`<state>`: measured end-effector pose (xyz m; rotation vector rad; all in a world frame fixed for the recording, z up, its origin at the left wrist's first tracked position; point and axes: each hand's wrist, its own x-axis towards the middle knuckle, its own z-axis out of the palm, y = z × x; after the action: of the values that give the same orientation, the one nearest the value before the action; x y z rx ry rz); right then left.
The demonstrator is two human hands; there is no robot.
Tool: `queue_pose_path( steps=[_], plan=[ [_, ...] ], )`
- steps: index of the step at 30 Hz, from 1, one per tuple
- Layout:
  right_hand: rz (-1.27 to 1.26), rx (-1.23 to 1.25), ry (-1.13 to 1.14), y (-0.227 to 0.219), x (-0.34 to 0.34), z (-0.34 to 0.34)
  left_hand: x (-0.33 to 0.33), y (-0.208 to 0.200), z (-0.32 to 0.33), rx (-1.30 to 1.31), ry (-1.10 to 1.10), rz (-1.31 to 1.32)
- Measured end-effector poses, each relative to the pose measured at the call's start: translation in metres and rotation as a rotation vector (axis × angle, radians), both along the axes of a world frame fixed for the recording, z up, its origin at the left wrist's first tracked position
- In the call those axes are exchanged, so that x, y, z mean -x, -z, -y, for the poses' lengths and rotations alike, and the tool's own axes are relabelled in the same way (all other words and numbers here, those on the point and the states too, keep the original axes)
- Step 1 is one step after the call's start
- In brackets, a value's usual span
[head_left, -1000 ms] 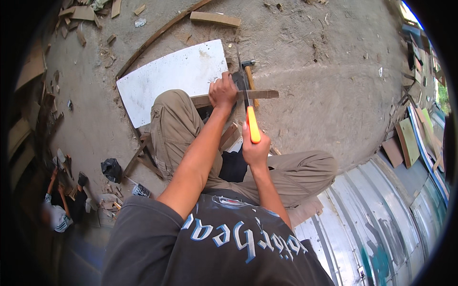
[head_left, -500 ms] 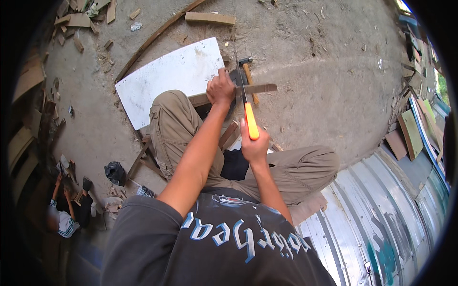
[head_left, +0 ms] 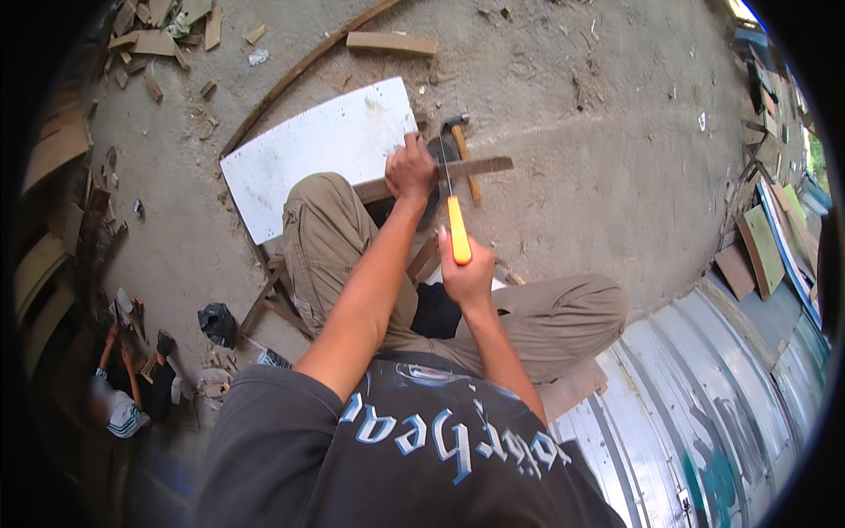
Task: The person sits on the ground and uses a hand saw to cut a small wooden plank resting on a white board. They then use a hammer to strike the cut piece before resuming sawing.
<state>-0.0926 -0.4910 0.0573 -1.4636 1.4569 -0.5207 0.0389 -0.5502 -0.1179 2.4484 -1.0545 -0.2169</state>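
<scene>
My left hand point(head_left: 411, 169) is closed around a narrow wooden strip point(head_left: 484, 165), pressing it down just beyond my knees. The strip's free end sticks out to the right of that hand. In a closed grip, my right hand point(head_left: 467, 278) holds a handsaw point(head_left: 458, 231) by its yellow-orange handle. Its thin blade points away from me and crosses the strip a little right of my left hand. How deep the blade sits in the wood cannot be made out. Behind the strip lies a hammer point(head_left: 459, 141) with a wooden handle, partly covered by it.
A white board point(head_left: 317, 150) lies left of the strip, with a wood block point(head_left: 392, 43) beyond it. Wood scraps point(head_left: 154, 42) are heaped at the far left. A black plastic bag point(head_left: 216, 324) and another person point(head_left: 128, 414) are at left. Corrugated metal sheets point(head_left: 678, 387) lie at right.
My right hand has drawn the saw slightly back toward me, and the blade now looks shorter beyond the strip. The left hand keeps its hold on the strip. The whole view has shifted a little.
</scene>
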Motion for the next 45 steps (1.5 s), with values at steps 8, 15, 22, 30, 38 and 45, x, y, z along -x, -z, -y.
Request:
queue_pose_path(
  steps=[8, 15, 22, 30, 38, 45],
  plan=[
    [0.01, 0.087, -0.038, 0.017, 0.013, -0.024, -0.014, -0.017, -0.013, 0.028, 0.052, -0.137],
    [0.044, 0.15, -0.079, 0.025, 0.0, -0.029, -0.046, -0.024, -0.054, -0.044, -0.31, -0.128],
    [0.102, 0.1, -0.082, 0.023, -0.011, -0.031, -0.062, -0.004, -0.046, -0.095, -0.362, 0.039],
    [0.049, 0.246, -0.163, 0.055, -0.025, -0.032, -0.064, 0.005, -0.027, -0.025, -0.473, 0.112],
    [0.088, 0.283, -0.191, 0.064, -0.014, -0.029, -0.063, 0.005, -0.021, -0.045, -0.461, 0.176],
    [0.105, 0.258, -0.145, 0.061, 0.0, -0.021, -0.06, 0.004, -0.02, -0.063, -0.397, 0.173]
  ],
)
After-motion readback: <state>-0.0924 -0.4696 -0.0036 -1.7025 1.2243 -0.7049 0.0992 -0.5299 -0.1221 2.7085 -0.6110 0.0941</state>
